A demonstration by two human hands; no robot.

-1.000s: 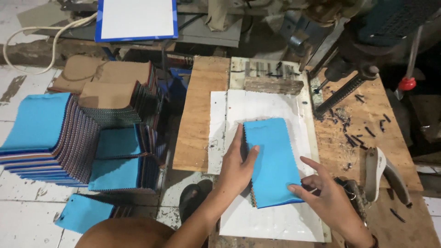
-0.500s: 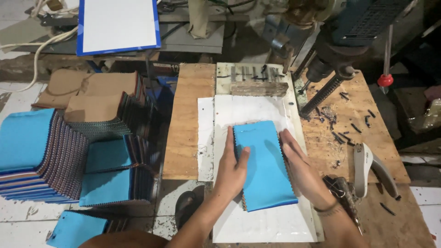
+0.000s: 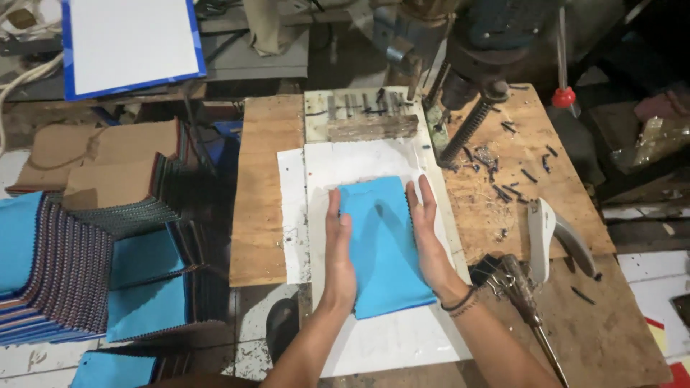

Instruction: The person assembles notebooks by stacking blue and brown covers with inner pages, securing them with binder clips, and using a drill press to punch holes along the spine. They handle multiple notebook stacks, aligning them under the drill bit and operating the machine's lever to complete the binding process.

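a stack of fabric swatches with a bright blue top piece (image 3: 384,244) lies on a white sheet (image 3: 374,162) that covers the middle of the wooden workbench (image 3: 266,194). the left hand (image 3: 339,248) lies flat along the stack's left edge, fingers straight and together, thumb resting on the blue top. the right hand (image 3: 430,237) presses flat against the stack's right edge, fingers extended toward the far end; a dark band sits on its wrist. both hands are open and squeeze the stack between their palms rather than curling around it. just beyond the stack's far end, a worn wooden block (image 3: 372,128) lies across the sheet. right of the stack stands the drill press column with its spring (image 3: 467,129), with dark metal bits scattered on the wood around it. further right of the stack lies a white-handled punch tool (image 3: 550,237). left of the stack, off the bench, piles of swatch books with blue tops (image 3: 140,280) stand on the tiled floor.
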